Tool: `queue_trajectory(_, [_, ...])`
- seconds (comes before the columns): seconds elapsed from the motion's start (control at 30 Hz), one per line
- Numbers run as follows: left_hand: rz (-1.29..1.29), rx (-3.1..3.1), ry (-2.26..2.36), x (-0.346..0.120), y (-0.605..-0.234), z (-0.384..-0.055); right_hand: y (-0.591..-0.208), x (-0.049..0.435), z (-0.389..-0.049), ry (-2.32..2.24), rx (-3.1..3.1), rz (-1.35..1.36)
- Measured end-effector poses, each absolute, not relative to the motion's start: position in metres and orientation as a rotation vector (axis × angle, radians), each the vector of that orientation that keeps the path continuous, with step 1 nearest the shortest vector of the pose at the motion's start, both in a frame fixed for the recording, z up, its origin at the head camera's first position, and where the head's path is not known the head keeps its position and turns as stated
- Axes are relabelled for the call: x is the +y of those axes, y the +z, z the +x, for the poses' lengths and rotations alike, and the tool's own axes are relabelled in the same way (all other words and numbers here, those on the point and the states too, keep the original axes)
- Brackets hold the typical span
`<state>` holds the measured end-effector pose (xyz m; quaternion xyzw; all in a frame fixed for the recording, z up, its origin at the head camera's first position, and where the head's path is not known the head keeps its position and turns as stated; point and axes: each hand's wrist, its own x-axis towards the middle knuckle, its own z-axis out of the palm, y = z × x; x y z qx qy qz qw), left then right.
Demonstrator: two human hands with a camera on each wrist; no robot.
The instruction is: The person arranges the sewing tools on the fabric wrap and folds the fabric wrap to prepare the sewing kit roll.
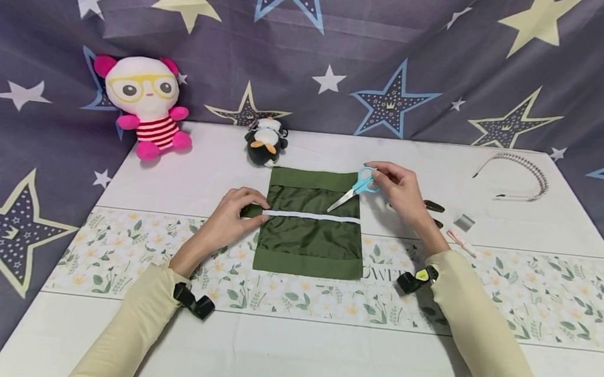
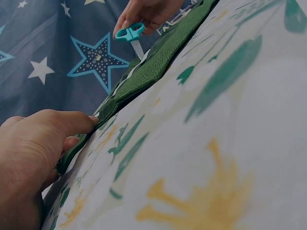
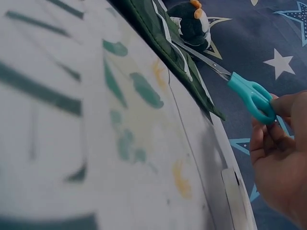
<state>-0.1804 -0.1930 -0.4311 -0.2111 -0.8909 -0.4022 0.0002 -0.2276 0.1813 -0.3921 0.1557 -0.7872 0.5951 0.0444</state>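
Note:
A green cloth piece (image 1: 309,236) lies flat, with a narrow white strip (image 1: 310,216) running across its middle. At its left edge, beside the strip's end, my left hand (image 1: 230,215) pinches the cloth between thumb and fingers. The left wrist view shows a fingertip pressed on the cloth edge (image 2: 139,81). My right hand (image 1: 400,190) holds small scissors by their light blue handles (image 1: 366,180), above the cloth's upper right corner. Their blades (image 1: 342,200) look closed and point down-left toward the strip. In the right wrist view the blade tip overlaps the cloth near the strip.
A penguin plush (image 1: 266,143) sits just behind the cloth, and a pink-eared plush (image 1: 149,105) is at the back left. Right of my right hand lie a grey thread spool (image 1: 464,222), a small pink item (image 1: 460,243), dark green clips (image 1: 434,206) and a headband (image 1: 537,174).

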Motion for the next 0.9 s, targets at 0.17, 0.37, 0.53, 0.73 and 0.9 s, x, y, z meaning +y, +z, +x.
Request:
queue_trajectory(0.17, [-0.661,-2.796,-1.266,-0.193,-0.431,-0.180,-0.403,0.179,-0.243,1.819,-2.437,0.470])
queue_trajectory(0.37, [-0.658,-2.800,-1.262,-0.193,-0.431,-0.180,-0.405,0.172,-0.253,1.818,-2.480,0.531])
queue_trajectory(0.53, [-0.661,-2.797,-1.264,-0.192,-0.431,-0.180,-0.407,0.166,-0.257,1.816,-2.519,0.580])
queue_trajectory(0.73, [-0.665,-2.795,-1.256,-0.192,-0.431,-0.180,-0.410,0.157,-0.260,1.728,-2.546,0.663])
queue_trajectory(0.9, [-0.669,-2.791,-1.256,-0.192,-0.431,-0.180,-0.407,0.149,-0.258,1.668,-2.573,0.673])
